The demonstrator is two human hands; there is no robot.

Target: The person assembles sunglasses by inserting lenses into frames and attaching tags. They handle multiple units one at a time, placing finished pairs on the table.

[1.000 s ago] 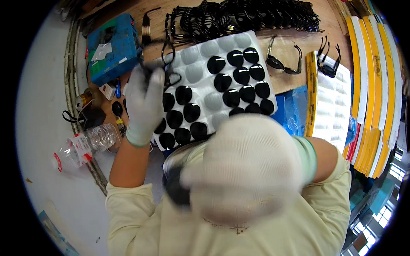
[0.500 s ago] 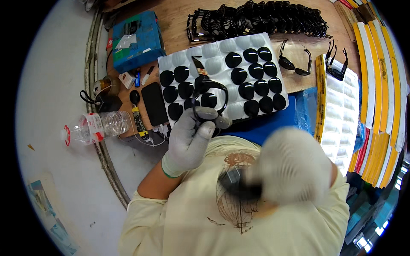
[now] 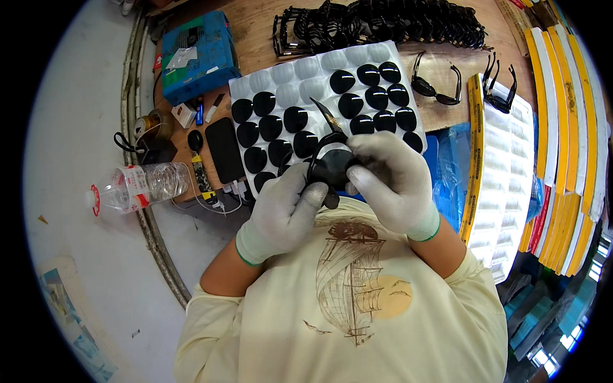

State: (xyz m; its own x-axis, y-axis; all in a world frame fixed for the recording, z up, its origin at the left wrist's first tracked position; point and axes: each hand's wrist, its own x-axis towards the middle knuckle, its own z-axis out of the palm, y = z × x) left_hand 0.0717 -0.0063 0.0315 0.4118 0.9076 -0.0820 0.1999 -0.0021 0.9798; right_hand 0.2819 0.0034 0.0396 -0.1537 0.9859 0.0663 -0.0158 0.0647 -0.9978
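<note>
1. While both gloved hands meet just above the chest, the left hand (image 3: 284, 207) curls its fingers round the lower left side of a black sunglasses frame (image 3: 327, 167), gripping it.
2. At 3 o'clock from it, the right hand (image 3: 389, 182) pinches the same frame from the right, fingers closed on it, thumb toward the middle (one temple arm sticks up toward 12 o'clock).
3. Directly behind the hands, at 12 o'clock, lies a white blister tray (image 3: 300, 73); many of its pockets hold dark lenses (image 3: 295, 119), while those along its top left edge are bare.
4. At 10 o'clock from the hands a black phone (image 3: 224, 149) lies flat on the bench, just beside the tray's left edge.
5. Farther out at 9 o'clock, a clear plastic bottle (image 3: 137, 186) lies on its side at the bench's edge.
6. At 11 o'clock sits a blue box (image 3: 195, 54), with small items just below it (too small to tell apart).
7. Along the top, at 12 to 1 o'clock, a row of black frames (image 3: 383, 24) is packed close together.
8. At 2 o'clock, one finished pair of sunglasses (image 3: 435, 86) lies just beside the tray's right edge.
9. At 3 o'clock stand stacked trays (image 3: 562, 127) with yellow edges.
</note>
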